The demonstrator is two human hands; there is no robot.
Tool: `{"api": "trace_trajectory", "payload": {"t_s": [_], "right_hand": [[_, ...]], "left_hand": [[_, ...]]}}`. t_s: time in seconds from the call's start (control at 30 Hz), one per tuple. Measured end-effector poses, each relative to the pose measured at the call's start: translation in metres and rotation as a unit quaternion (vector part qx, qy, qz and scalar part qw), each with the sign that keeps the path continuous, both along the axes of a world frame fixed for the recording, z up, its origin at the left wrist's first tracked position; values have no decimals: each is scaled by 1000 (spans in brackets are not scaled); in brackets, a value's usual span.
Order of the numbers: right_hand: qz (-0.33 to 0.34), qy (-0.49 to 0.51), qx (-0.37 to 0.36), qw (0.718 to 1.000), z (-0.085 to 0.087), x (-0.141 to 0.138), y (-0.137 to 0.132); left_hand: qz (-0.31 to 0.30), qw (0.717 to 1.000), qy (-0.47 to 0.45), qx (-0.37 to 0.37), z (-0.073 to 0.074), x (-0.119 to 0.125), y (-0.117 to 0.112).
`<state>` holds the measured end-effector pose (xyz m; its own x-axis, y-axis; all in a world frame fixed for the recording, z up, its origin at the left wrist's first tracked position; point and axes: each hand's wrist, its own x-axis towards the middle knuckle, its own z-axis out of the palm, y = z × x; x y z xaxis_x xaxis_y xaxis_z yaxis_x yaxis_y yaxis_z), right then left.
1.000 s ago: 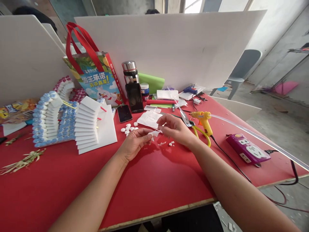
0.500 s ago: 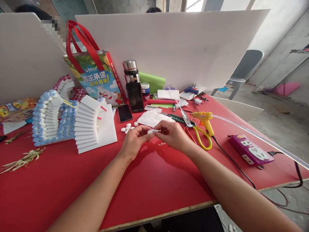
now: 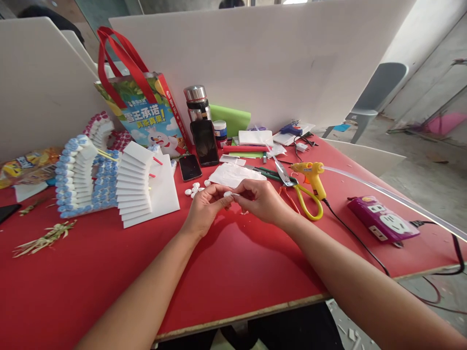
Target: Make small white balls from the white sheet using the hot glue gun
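Between the fingertips of both hands is a small white piece point(image 3: 228, 194), partly rolled, perhaps paper or foam; its exact kind is too small to tell. My left hand point(image 3: 205, 206) pinches its left end, and my right hand point(image 3: 260, 200) pinches the right end, both just above the red table point(image 3: 233, 272). Several small white rolled pieces point(image 3: 194, 189) lie in a cluster beyond my left hand. Directly behind the fingers, a flat white sheet point(image 3: 233, 174) rests on the table.
Right of my hands lie yellow-handled scissors point(image 3: 308, 201), a yellow glue gun point(image 3: 313, 177) with a long clear stick, and a purple power strip point(image 3: 383, 219). Fanned white foam pieces point(image 3: 134, 187), two phones, a steel flask point(image 3: 197, 102) and a gift bag point(image 3: 146, 114) stand left and behind.
The white piece between my fingers looks shorter and more rolled up than before. Both hands stay in nearly the same place, while the camera view has shifted slightly.
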<state>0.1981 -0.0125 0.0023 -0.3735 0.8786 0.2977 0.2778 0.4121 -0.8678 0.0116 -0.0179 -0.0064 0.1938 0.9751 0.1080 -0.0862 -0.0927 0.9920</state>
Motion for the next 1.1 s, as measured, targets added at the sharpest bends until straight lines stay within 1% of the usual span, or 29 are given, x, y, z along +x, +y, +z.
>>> {"api": "trace_trajectory", "payload": {"t_s": [0.07, 0.13, 0.2, 0.27, 0.33, 0.4, 0.47, 0.57, 0.63, 0.67, 0.77, 0.83, 0.9, 1.0, 1.1], "right_hand": [[12, -8, 11, 1000, 1, 0, -1], [33, 5, 14, 999, 4, 0, -3], [58, 34, 1, 998, 7, 0, -4], [56, 65, -21, 996, 13, 2, -4], [-2, 83, -29, 996, 22, 6, -3], [-75, 66, -32, 994, 31, 14, -1], [-118, 2, -31, 993, 40, 25, -3], [-138, -105, -1, 985, 48, 41, -15], [-133, -116, -2, 984, 47, 45, -28], [-127, -96, -20, 987, 45, 45, -34], [-115, 17, -70, 991, 30, 38, -48], [-106, 60, -66, 990, 19, 31, -53], [-103, 57, -52, 992, 10, 25, -57], [-105, 28, -21, 994, 1, 22, -62], [-118, -14, 53, 991, -2, 21, -67]], "left_hand": [[-19, 1000, -12, -15, -1, -5, 4], [-44, 994, -70, -69, -3, -9, 7], [-77, 978, -138, -133, -5, -11, 9], [-107, 957, -208, -172, -5, -11, 8], [-129, 936, -269, -186, -3, -9, 6], [-147, 921, -304, -193, -1, -8, 4], [-162, 914, -317, -193, 1, -8, 3], [-169, 913, -324, -181, 2, -9, 3], [-161, 924, -302, -168, 3, -8, 3], [-151, 936, -277, -157, 3, -6, 3], [-104, 978, -156, -93, 6, 0, -1], [-83, 994, -61, -35, 7, 5, -6], [-67, 997, 19, 21, 7, 9, -11], [-39, 990, 99, 91, 6, 11, -18], [-39, 974, 154, 160, 5, 11, -19]]}}
